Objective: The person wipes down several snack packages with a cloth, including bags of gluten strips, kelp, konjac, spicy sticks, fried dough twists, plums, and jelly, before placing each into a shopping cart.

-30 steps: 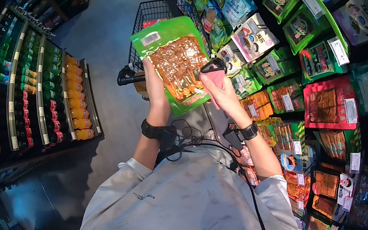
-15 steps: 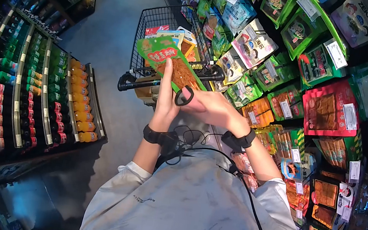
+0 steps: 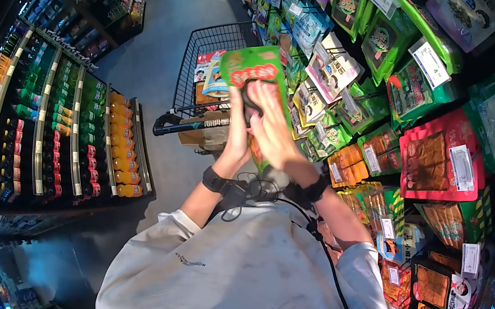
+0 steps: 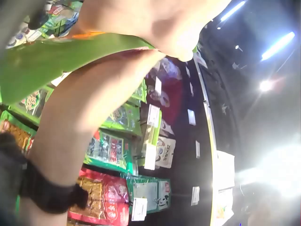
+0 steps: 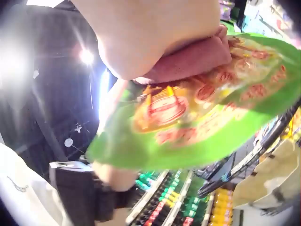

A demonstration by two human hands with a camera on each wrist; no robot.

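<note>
A green snack packet with red lettering and brown food in a see-through window stands tilted between the two hands. My left hand grips it by its near left edge, thumb on the front side. My right hand lies across the packet's front, fingers stretched up toward the lettering. Under that palm, a folded pink cloth is held against the packet, plain in the right wrist view. In the left wrist view the packet's green edge runs beneath the hand.
A black wire shopping cart with several packets and a cardboard box stands just ahead. On the right, a rack holds hanging snack packets, among them a red one. Drink bottles fill a shelf on the left.
The packet has turned from its back side to its lettered front and stands more upright. My right hand has moved from its right edge across the front. The view has shifted slightly.
</note>
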